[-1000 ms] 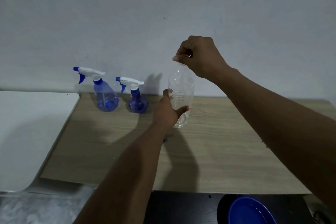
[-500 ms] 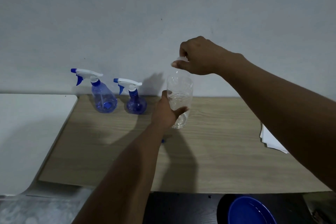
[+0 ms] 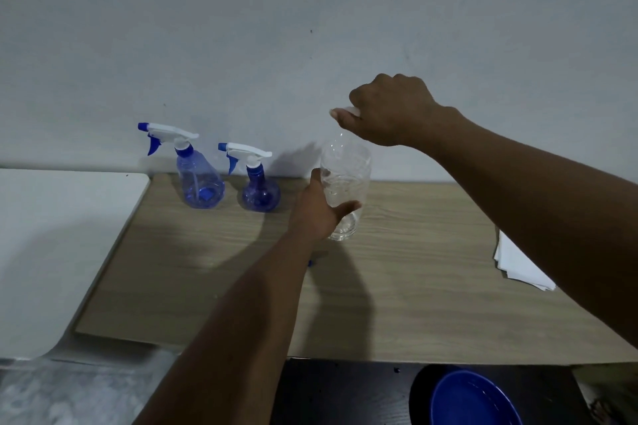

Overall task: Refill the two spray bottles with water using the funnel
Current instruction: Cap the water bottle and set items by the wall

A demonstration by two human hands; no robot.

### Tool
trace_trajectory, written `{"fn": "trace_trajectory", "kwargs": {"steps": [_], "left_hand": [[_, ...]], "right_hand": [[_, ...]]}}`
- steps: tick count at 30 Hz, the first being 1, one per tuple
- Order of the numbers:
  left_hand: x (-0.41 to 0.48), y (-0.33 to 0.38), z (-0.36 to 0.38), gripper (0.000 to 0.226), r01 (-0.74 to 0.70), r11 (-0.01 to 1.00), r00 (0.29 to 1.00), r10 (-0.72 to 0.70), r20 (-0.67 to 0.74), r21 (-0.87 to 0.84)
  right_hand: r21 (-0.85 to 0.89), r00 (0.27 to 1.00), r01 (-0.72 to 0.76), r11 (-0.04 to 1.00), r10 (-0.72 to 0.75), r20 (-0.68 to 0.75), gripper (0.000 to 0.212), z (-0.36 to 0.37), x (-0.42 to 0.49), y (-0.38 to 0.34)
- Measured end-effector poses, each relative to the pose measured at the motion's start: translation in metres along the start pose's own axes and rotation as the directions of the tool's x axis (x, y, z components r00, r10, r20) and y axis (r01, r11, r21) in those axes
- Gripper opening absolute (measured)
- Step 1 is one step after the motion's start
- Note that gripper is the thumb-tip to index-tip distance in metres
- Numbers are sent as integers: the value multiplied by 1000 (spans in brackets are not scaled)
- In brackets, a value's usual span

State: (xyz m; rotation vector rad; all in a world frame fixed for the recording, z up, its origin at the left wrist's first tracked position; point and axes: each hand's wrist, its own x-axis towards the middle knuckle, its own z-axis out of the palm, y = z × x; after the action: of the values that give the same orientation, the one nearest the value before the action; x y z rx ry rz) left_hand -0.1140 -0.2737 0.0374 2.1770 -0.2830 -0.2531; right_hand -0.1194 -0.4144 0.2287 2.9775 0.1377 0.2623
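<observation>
A clear plastic water bottle (image 3: 345, 179) stands upright on the wooden table (image 3: 397, 286) near the wall. My left hand (image 3: 319, 212) wraps around its lower body. My right hand (image 3: 388, 112) is above it, fingers closed on the white cap (image 3: 350, 110) at the bottle's top. Two blue spray bottles with white and blue trigger heads stand to the left against the wall: a taller, paler one (image 3: 198, 179) and a shorter, darker one (image 3: 259, 190). A small blue piece (image 3: 310, 263) shows beside my left forearm; I cannot tell what it is. No funnel can be made out.
A white surface (image 3: 51, 235) adjoins the table on the left. A stack of white paper (image 3: 518, 264) lies at the table's right, partly behind my right arm. Below the front edge a blue plate (image 3: 473, 398) sits on a dark surface.
My right hand has turned at the cap, the wrist rotating and the elbow swinging outward. The white paper at the right came into view. The bottle and my left hand stayed in place.
</observation>
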Motion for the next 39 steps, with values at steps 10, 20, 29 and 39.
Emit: {"fn": "trace_trajectory", "kwargs": {"steps": [10, 20, 29, 39], "left_hand": [[-13, -5, -12, 121, -59, 990, 988, 40, 148, 126], [-51, -76, -54, 52, -96, 844, 960, -62, 274, 528], [-36, -65, -55, 38, 13, 875, 984, -98, 150, 484], [38, -34, -35, 24, -27, 919, 998, 45, -36, 393]], "right_hand": [[364, 995, -55, 930, 80, -55, 63, 38, -7, 0], [849, 961, -39, 527, 253, -113, 49, 81, -28, -8], [826, 931, -55, 561, 327, -160, 36, 76, -13, 0], [788, 906, -50, 614, 359, -222, 42, 60, 26, 38]]}}
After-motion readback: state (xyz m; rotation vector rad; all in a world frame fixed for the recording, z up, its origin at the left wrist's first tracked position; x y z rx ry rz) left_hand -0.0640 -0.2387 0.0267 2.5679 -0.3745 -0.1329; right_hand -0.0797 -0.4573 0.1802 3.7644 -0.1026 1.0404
